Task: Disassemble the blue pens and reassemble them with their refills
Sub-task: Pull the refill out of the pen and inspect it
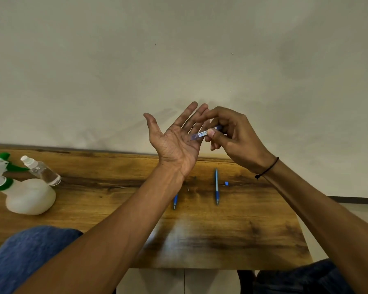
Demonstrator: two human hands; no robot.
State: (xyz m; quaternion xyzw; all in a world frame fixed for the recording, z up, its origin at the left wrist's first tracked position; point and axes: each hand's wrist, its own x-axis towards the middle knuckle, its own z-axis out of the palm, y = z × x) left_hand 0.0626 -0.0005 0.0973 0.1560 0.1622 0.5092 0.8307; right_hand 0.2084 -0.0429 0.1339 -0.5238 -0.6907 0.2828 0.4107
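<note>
My right hand (232, 136) is raised above the table and pinches a translucent blue pen barrel (201, 134) with a white label, tilted with its lower end over my left palm. My left hand (176, 141) is held open, palm up, fingers spread, right under that barrel end. On the wooden table (94, 209) a whole blue pen (216, 186) lies lengthwise. A short blue pen tip section (175, 201) lies left of it, partly hidden by my left forearm. A small blue cap piece (226, 183) and a tiny pale part (188, 189) lie nearby.
A white spray bottle with a green trigger (23, 194) and a small clear bottle (43, 171) stand at the table's left. A plain wall rises behind the table. My knees in blue jeans (23, 255) sit below the near edge.
</note>
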